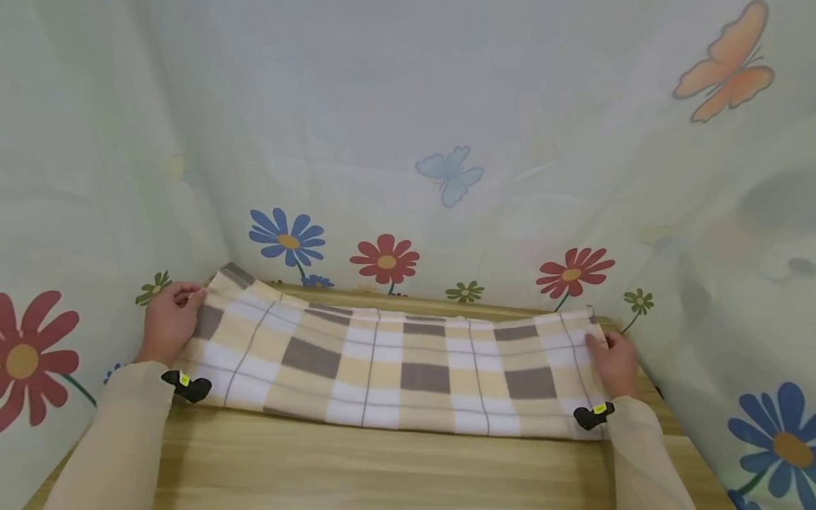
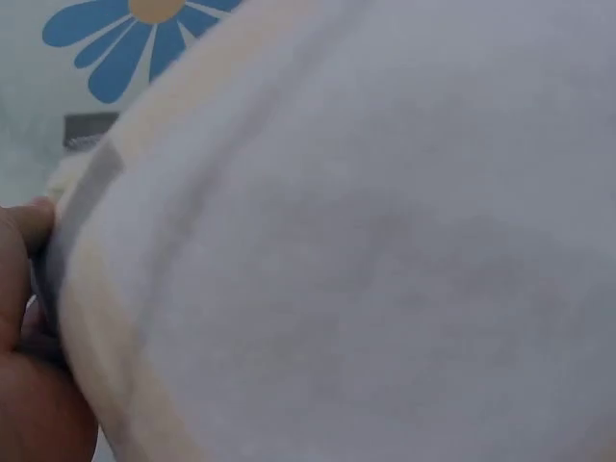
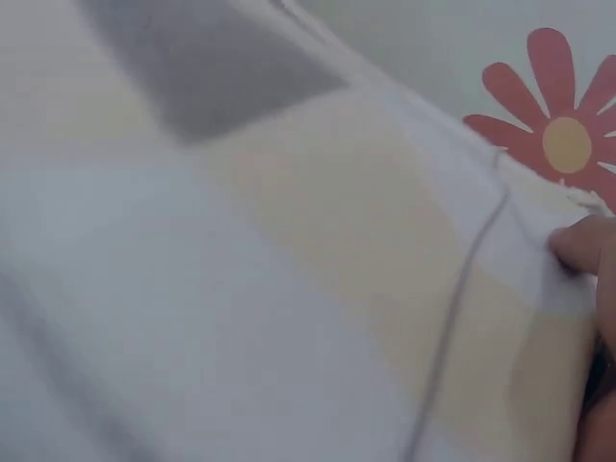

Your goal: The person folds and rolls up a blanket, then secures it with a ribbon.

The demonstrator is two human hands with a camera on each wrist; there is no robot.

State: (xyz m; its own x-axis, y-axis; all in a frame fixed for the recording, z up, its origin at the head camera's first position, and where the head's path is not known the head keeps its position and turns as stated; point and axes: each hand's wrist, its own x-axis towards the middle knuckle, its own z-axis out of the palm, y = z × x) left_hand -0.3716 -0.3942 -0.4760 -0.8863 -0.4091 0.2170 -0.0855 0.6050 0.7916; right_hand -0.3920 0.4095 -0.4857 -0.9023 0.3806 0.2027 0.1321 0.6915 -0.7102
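From the head view, a folded checked blanket (image 1: 395, 368) lies across the wooden tabletop (image 1: 382, 467), just in front of the flower-printed curtain (image 1: 408, 142). The left hand (image 1: 168, 319) pinches the blanket's left end near its far corner, grip closed on the fabric. The right hand (image 1: 613, 363) holds the blanket's right end, fingers curled over its edge.

In the left wrist view, the blanket (image 2: 366, 269) fills the frame, blurred; a fingertip (image 2: 24, 226) touches its left edge.

In the right wrist view, a fingertip (image 3: 582, 245) presses the blanket (image 3: 289, 250) near its grey stripe, below a red flower (image 3: 563, 135) on the curtain.
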